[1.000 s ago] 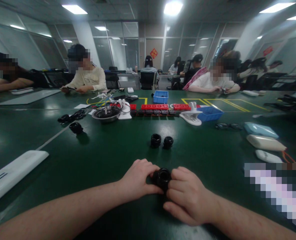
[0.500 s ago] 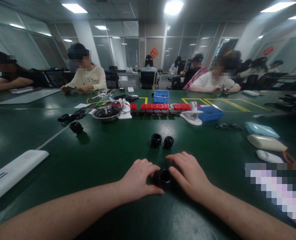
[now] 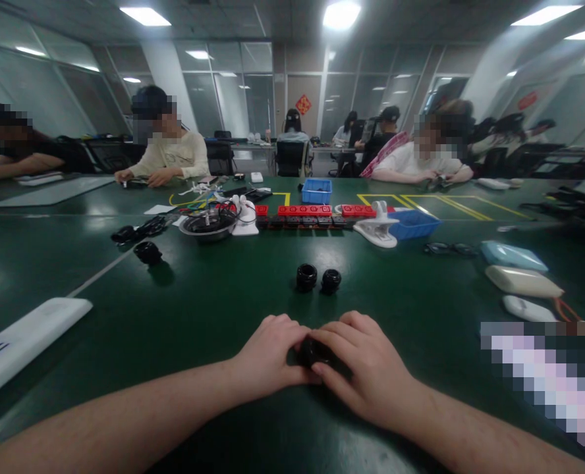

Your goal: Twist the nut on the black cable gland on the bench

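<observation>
A black hollow cylindrical part (image 3: 311,353) is at the near middle of the green table, largely covered by my fingers. My left hand (image 3: 277,352) grips it from the left, thumb below and fingers above. From the right, my right hand (image 3: 359,355) closes over the same part, its thumb near the left thumb. Just beyond my hands, a larger black ring-like part (image 3: 306,278) and a smaller one (image 3: 331,281) stand side by side with their openings upward. Another black cylindrical part (image 3: 147,253) sits farther off to the left.
Across the table (image 3: 213,283) stand a metal bowl (image 3: 208,227), a white clip stand (image 3: 377,227), red power strips (image 3: 305,210) and a blue bin (image 3: 416,225). A white box (image 3: 35,342) is at left; glasses (image 3: 450,249) and pouches (image 3: 524,282) are at right. Several people sit around.
My right hand has moved left and closed over the black cylindrical part, hiding its opening. My left hand keeps its grip on it.
</observation>
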Tool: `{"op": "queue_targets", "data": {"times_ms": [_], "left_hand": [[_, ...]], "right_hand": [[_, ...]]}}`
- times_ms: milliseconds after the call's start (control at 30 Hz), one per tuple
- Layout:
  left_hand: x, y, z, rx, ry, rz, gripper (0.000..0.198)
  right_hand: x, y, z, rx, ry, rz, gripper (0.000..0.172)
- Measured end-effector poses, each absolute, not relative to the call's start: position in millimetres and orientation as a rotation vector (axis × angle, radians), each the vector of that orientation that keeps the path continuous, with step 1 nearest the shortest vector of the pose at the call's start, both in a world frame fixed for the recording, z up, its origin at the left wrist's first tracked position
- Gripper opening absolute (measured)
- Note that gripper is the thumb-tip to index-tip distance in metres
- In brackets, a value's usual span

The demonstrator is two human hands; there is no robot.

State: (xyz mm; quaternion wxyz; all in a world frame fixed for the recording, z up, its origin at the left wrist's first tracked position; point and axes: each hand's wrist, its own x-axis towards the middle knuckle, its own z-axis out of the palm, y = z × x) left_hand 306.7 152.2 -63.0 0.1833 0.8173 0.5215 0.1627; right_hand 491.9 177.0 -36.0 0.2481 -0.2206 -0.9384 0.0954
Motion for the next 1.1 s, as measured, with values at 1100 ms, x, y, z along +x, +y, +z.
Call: {"op": "queue_targets", "data": {"times_ms": [1100], "left_hand": [[307.1,152.5,-64.4,2.314,1.461,0.489,0.034]], "right_hand": [[493.8,175.3,-38.5,-0.613,-2.54,0.253,0.024]]}}
